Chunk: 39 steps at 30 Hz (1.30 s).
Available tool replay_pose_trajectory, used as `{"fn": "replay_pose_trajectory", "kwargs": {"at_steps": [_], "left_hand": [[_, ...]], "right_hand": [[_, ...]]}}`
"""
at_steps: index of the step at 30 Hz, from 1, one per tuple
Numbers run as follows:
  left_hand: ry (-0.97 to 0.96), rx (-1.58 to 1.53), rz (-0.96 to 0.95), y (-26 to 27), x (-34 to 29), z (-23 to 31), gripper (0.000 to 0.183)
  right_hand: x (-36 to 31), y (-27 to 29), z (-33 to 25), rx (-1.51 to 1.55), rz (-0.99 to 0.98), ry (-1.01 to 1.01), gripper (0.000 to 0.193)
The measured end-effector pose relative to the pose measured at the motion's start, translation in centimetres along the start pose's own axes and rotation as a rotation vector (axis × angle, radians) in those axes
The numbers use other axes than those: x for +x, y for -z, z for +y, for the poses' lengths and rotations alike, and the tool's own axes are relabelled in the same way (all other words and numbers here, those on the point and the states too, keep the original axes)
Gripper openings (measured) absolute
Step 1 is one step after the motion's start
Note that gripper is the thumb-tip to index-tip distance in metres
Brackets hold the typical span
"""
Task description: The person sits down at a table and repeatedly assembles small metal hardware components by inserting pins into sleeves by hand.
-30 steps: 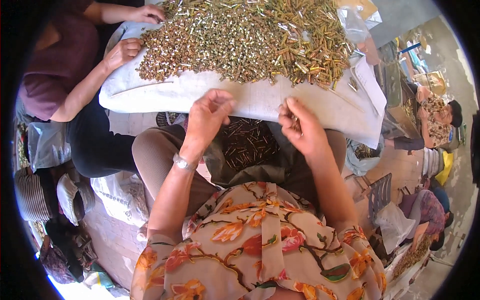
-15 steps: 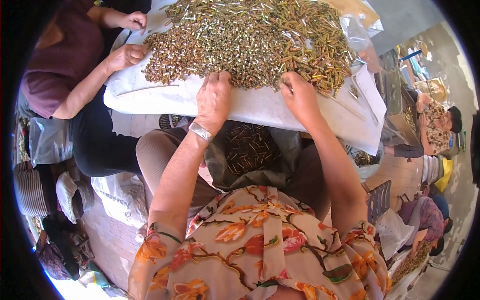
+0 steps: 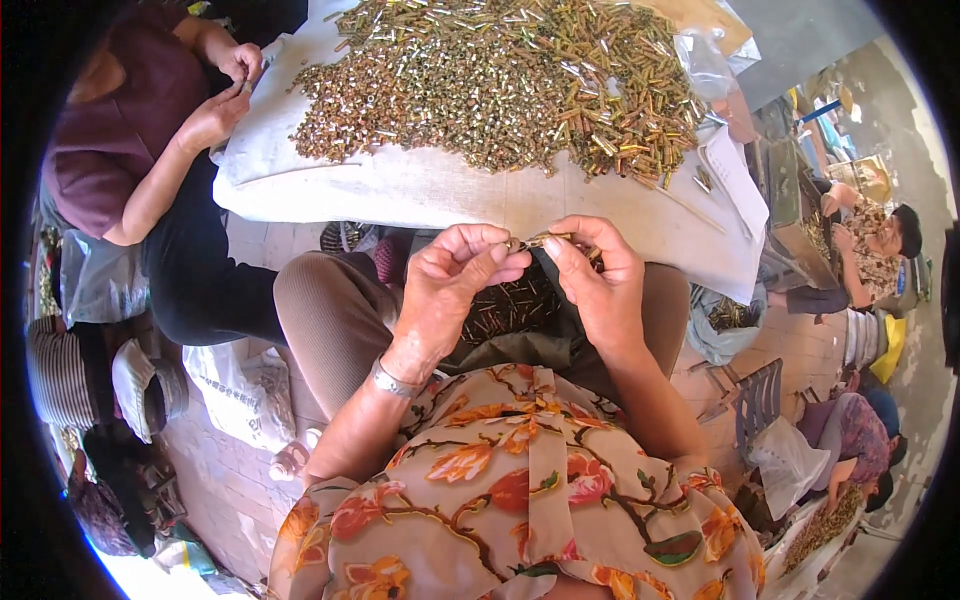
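My left hand point(image 3: 458, 275) pinches a small, dark gold, nut-like metal piece point(image 3: 515, 245) between thumb and fingers. Opposite it, my right hand point(image 3: 603, 280) grips a thin brass-coloured metal rod point(image 3: 547, 240), its end at or against the small piece; whether one is on the other I cannot tell. More rods seem to be tucked in the right fingers. Both hands are above my lap, off the table's near edge. On the white-covered table point(image 3: 400, 195) lie a heap of small nut-like pieces point(image 3: 400, 115) and, to its right, a heap of longer rods point(image 3: 640, 120).
Between my knees a dark sack point(image 3: 510, 305) holds many rods. A thin stick point(image 3: 690, 208) and a white paper pad point(image 3: 735, 175) lie at the table's right. To the left, a co-worker's hands point(image 3: 225, 100) meet around something small. A white bag point(image 3: 240, 395) stands on the floor.
Both my hands have left the heap's near edge, drawn back toward me and come together over my lap with small metal parts. The co-worker's hands have also left the heap and met.
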State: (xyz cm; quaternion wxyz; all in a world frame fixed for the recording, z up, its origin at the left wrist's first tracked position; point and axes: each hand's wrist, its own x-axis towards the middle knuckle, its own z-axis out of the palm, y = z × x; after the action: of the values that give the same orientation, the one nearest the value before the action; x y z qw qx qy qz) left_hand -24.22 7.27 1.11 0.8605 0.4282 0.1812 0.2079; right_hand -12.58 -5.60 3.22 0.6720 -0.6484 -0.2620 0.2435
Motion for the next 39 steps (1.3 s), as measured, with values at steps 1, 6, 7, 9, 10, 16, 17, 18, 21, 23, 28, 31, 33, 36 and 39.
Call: {"fn": "replay_pose_trajectory", "kwargs": {"at_steps": [1,6,7,9,10,16,17,18,21,23,28,31,33,36,39], "left_hand": [[-0.020,0.020,-0.007,-0.1,-0.4,0.0,0.015],[-0.086,0.062,0.004,-1.1,-1.4,0.0,0.016],[-0.087,0.061,0.004,-1.1,-1.4,0.0,0.016],[-0.116,0.078,0.003,-1.0,-1.6,0.0,0.015],[-0.117,0.078,0.007,-1.1,-1.7,0.0,0.015],[-0.207,0.228,0.003,-1.2,-2.1,-0.4,0.014],[-0.218,0.289,0.007,-1.1,-2.1,-0.4,0.014],[-0.230,0.349,0.010,-1.1,-2.1,-0.3,0.014],[-0.115,0.221,-0.142,-0.3,-1.7,0.7,0.015],[0.019,0.103,-0.246,0.2,-1.4,1.6,0.017],[0.188,-0.239,-0.507,1.8,-0.9,0.2,0.016],[0.160,-0.239,-0.438,2.0,-0.6,-0.8,0.015],[0.177,-0.228,-0.404,2.2,-0.5,-1.2,0.014],[0.213,-0.259,-0.423,2.6,-0.3,-1.6,0.014],[0.254,-0.286,-0.489,2.8,0.0,-1.7,0.014]], "right_hand": [[-0.3,-0.1,0.1,-0.045,0.004,0.032,0.015],[-1.1,-0.4,0.2,-0.194,-0.012,0.207,0.014],[-1.2,-0.5,0.1,-0.196,-0.012,0.208,0.014],[-1.4,-0.6,0.1,-0.172,-0.016,0.182,0.013],[-1.5,-0.6,0.0,-0.171,-0.020,0.182,0.013],[-1.3,-0.3,0.3,-0.308,-0.035,0.350,0.011],[-1.1,-0.3,0.4,-0.316,-0.051,0.386,0.011],[-1.1,-0.1,0.4,-0.324,-0.066,0.422,0.011],[-1.2,1.0,-0.7,-0.007,-0.209,-0.049,0.013],[-1.1,1.5,-0.9,0.113,-0.292,-0.139,0.014],[-1.5,1.2,-1.1,0.435,-0.466,-0.368,0.016],[-2.5,0.1,-0.7,0.339,-0.336,-0.287,0.016],[-2.7,0.0,-0.6,0.267,-0.260,-0.238,0.016],[-2.5,0.4,0.1,0.265,-0.271,-0.251,0.016],[-1.7,1.1,0.7,0.436,-0.423,-0.447,0.016]]}}
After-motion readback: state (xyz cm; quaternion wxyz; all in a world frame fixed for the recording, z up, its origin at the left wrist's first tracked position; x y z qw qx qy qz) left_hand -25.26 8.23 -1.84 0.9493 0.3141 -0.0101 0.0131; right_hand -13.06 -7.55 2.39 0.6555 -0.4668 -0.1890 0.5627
